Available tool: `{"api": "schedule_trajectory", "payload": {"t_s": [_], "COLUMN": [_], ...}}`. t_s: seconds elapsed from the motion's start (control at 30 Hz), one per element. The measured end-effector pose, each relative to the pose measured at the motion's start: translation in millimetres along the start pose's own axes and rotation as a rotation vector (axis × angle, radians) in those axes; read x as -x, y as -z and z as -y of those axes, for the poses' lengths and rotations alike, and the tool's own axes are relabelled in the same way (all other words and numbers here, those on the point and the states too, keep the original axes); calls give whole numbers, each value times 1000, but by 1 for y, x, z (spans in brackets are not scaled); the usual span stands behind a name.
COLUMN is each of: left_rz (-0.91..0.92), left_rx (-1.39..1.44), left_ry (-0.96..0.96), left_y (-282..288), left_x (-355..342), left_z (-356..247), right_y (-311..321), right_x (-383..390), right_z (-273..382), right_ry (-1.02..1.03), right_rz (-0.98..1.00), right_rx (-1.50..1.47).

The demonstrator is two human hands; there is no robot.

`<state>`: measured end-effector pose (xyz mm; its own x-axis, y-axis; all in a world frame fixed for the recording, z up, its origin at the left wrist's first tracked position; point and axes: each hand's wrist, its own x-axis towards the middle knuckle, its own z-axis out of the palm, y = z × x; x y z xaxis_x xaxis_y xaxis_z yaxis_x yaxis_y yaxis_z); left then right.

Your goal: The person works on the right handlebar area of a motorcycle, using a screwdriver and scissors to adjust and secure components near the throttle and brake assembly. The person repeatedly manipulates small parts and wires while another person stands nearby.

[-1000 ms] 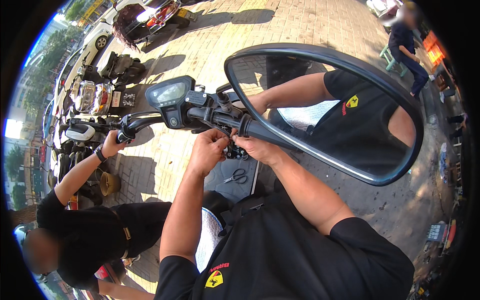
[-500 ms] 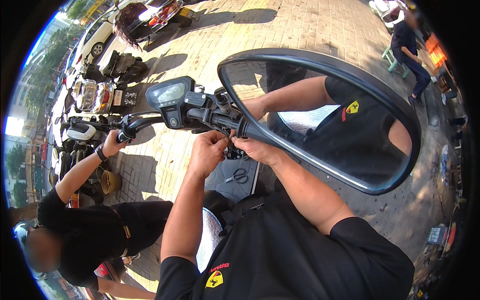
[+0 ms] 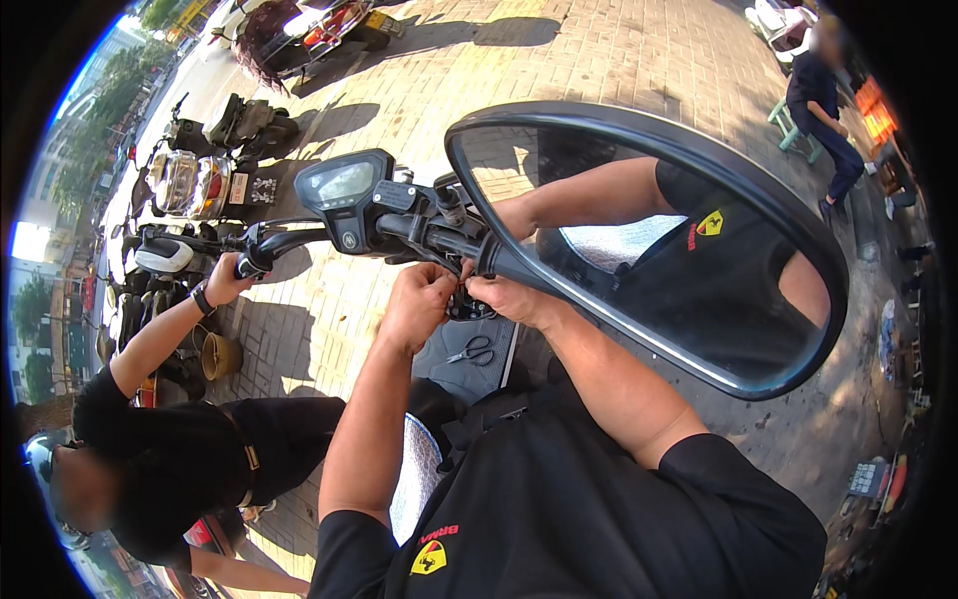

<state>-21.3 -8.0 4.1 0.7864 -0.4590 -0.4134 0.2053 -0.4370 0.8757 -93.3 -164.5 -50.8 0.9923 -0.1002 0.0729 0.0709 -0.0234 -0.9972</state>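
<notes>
My left hand (image 3: 417, 304) and my right hand (image 3: 507, 298) meet just below the scooter's handlebar (image 3: 449, 240), fingertips pinched close together. What they pinch is too small and hidden to make out; it may be thin wire. Directly beneath them shows a dark, cluttered part (image 3: 467, 306), its kind unclear. A digital dashboard (image 3: 346, 192) sits left of the handlebar's middle. Black-handled scissors (image 3: 472, 350) lie on the grey footboard (image 3: 439, 361) below my hands. The large black mirror (image 3: 649, 250) juts out above my right forearm and reflects an arm and a dark shirt.
On the left, a co-worker in dark clothes (image 3: 180, 459) holds the far handlebar grip (image 3: 249, 264). Parked scooters (image 3: 190, 185) and a yellowish bucket (image 3: 221, 355) stand beyond. At upper right, a person (image 3: 820, 110) sits on a green stool (image 3: 788, 128).
The handlebar and mirror have shifted slightly rightward in view. Both my hands keep their pinch at nearly the same spot, with the left fingers slightly changed.
</notes>
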Motion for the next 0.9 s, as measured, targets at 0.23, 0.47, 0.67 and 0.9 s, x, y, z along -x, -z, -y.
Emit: {"api": "schedule_trajectory", "payload": {"t_s": [0.23,0.47,0.67,0.9], "left_rz": [31,55,65,82], "left_rx": [63,148,145,22], "left_ry": [6,79,92,119], "left_y": [2,4,5,6], "left_x": [-4,-5,-4,-7], "left_z": [-1,-8,-10,-17], "right_y": [3,2,2,3], "right_x": [-2,-3,-3,-6], "right_z": [4,6,6,-1], "right_ry": [52,145,238,293], "right_rz": [49,-23,-92,-45], "right_rx": [75,78,164,182]}}
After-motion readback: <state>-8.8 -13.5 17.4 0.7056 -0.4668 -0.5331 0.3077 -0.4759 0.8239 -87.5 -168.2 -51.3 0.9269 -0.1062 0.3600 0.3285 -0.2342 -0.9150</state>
